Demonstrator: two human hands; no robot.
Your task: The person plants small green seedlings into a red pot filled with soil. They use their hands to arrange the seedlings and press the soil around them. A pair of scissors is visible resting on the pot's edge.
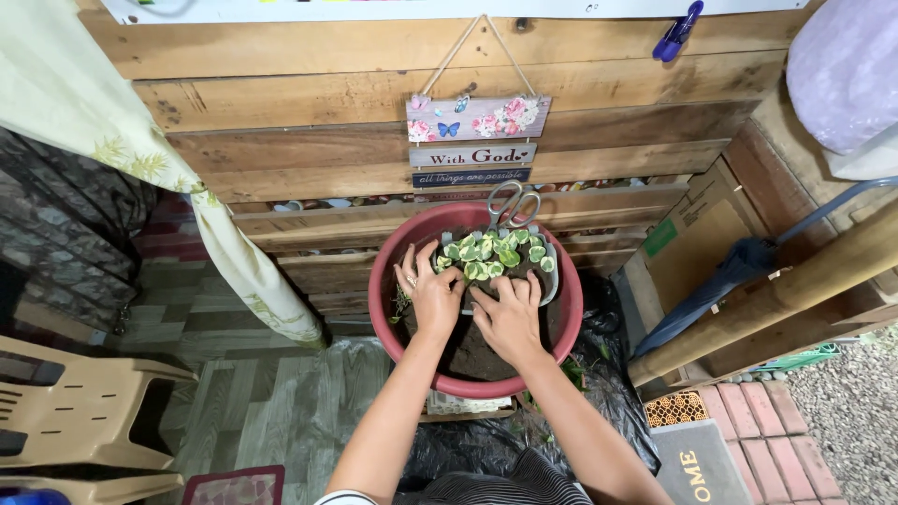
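A wide red basin [393, 257] filled with dark soil [472, 360] sits on black plastic sheeting. A small plant with green-and-white leaves [491, 252] stands in the soil at the far side of the basin. My left hand [430, 295] rests palm down on the soil just left of the plant, fingers spread. Close beside it, my right hand [510, 313] presses the soil in front of the plant. Neither hand holds anything. Grey-handled scissors [513, 206] lie on the basin's far rim.
A wooden pallet wall [309, 122] with a hanging floral sign [477, 140] stands behind the basin. A beige plastic chair [75, 411] is at left. A bamboo pole [776, 295], cardboard box [697, 238] and doormat [702, 463] lie to the right.
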